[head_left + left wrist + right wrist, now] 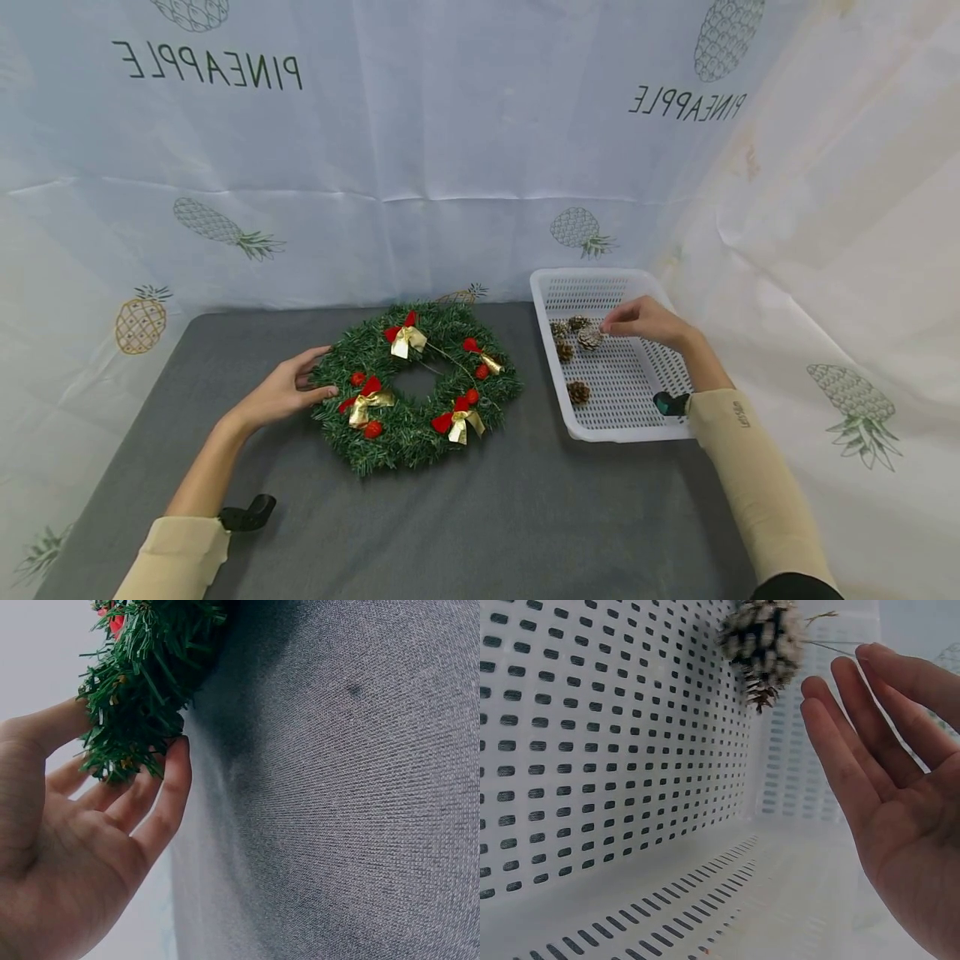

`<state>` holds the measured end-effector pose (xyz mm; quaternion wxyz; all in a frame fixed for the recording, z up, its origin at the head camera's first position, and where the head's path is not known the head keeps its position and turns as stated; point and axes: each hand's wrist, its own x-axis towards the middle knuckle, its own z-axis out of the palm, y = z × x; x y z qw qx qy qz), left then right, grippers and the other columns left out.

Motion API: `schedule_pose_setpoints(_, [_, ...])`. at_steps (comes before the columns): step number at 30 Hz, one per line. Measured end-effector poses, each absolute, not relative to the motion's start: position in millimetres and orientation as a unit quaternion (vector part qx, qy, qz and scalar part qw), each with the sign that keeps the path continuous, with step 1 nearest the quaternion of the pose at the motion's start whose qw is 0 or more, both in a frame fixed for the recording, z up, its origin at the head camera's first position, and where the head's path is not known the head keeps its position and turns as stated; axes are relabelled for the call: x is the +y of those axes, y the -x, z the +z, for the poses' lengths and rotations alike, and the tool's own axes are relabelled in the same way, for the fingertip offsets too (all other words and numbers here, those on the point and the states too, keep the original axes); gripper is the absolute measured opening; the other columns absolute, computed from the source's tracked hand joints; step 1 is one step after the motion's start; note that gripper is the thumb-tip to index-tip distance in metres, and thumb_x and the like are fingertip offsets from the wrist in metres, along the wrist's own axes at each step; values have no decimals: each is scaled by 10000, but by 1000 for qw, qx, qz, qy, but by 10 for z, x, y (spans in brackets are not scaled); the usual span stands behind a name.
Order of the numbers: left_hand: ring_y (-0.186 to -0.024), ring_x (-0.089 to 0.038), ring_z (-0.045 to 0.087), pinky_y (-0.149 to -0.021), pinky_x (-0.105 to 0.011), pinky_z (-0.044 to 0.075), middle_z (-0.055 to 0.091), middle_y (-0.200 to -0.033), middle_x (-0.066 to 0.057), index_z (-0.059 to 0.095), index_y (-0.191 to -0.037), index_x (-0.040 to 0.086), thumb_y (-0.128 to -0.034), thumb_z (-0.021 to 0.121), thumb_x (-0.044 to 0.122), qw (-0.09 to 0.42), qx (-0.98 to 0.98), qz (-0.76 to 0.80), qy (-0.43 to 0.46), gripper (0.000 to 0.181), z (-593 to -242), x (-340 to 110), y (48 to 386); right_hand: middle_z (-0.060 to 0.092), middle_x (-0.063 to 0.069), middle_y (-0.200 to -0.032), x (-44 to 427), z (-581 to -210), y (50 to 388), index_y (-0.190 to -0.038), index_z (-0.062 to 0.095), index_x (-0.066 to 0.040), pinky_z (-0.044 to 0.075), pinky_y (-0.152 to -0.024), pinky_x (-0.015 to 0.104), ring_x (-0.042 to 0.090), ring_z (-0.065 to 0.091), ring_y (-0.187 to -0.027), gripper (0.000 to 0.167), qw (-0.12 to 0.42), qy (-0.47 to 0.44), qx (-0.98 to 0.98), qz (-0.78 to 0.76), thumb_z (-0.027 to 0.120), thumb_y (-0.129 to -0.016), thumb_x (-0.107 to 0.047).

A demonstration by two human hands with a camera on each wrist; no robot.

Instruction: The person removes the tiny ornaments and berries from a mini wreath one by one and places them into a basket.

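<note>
A green wreath point(411, 421) with red-and-gold bows and red berries lies on the grey table. My left hand point(279, 393) grips its left edge, the thumb on one side and the fingers curled beneath, as the left wrist view shows. Over the white basket point(626, 429), my right hand point(648, 323) pinches a thin wire point(829, 646) between thumb and fingertip. From that wire hangs a white-tipped pine cone point(763, 643), a little blurred. Other pine cones, including a brown one point(578, 392), lie along the basket's left side.
A pale curtain point(465, 125) printed with pineapples hangs behind the table and along its sides. The grey cloth point(480, 525) covers the table in front of the wreath and basket. The basket stands close to the right-hand curtain.
</note>
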<state>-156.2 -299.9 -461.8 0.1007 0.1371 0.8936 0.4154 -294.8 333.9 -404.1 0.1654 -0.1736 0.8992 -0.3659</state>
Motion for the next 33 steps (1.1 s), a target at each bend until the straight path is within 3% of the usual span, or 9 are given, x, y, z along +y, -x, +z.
schedule_pose_setpoints(9, [-1500, -696, 349, -1130, -773, 461, 268, -1703, -425, 256, -1687, -71, -1055, 738, 202, 101, 894, 413, -137, 841, -4612, -2996, 1561, 784, 248, -1247, 3321, -4141, 2973, -1233, 777, 60, 600, -931, 242, 302, 762, -1138, 304, 183, 161, 894, -375, 728, -1059, -184])
schedule_pose_setpoints(13, [-1495, -701, 349, -1124, -779, 461, 271, -1698, -431, 254, -1685, -76, -1051, 741, 196, 101, 895, 413, -138, 845, -4619, -2998, 1568, 784, 251, -1258, 3308, -4149, 2973, -1250, 770, 65, 636, -1019, 392, 302, 772, -1156, 331, 184, 160, 892, -381, 735, -1056, -202])
schedule_pose_setpoints(17, [-1504, -697, 340, -1132, -780, 454, 267, -1701, -430, 258, -1684, -77, -1049, 744, 192, 100, 894, 415, -139, 843, -4624, -2997, 1570, 784, 243, -1264, 3297, -4126, 2975, -1257, 766, 59, 599, -1091, 551, 299, 768, -1166, 337, 179, 163, 894, -377, 731, -1058, -212])
schedule_pose_setpoints(19, [-1501, -699, 342, -1129, -782, 455, 266, -1699, -432, 256, -1684, -78, -1050, 743, 191, 100, 894, 415, -140, 843, -4624, -2999, 1570, 784, 239, -1266, 3286, -4105, 2978, -1255, 769, 48, 600, -1093, 531, 299, 764, -1172, 335, 178, 163, 895, -375, 730, -1058, -221])
schedule_pose_setpoints(26, [-1487, -706, 353, -1121, -783, 459, 273, -1690, -441, 256, -1682, -82, -1048, 744, 194, 99, 895, 411, -141, 846, -4628, -3012, 1571, 786, 238, -1257, 3214, -4016, 2981, -1263, 771, 43, 593, -996, 288, 290, 765, -1145, 348, 166, 181, 898, -365, 725, -1062, -237])
schedule_pose_setpoints(33, [-1500, -696, 347, -1132, -783, 451, 274, -1697, -432, 265, -1681, -78, -1049, 744, 194, 99, 894, 415, -139, 839, -4633, -3009, 1567, 776, 267, -1269, 3075, -3919, 2967, -1250, 778, 45, 595, -1054, 423, 306, 764, -1143, 352, 157, 197, 896, -366, 733, -1062, -250])
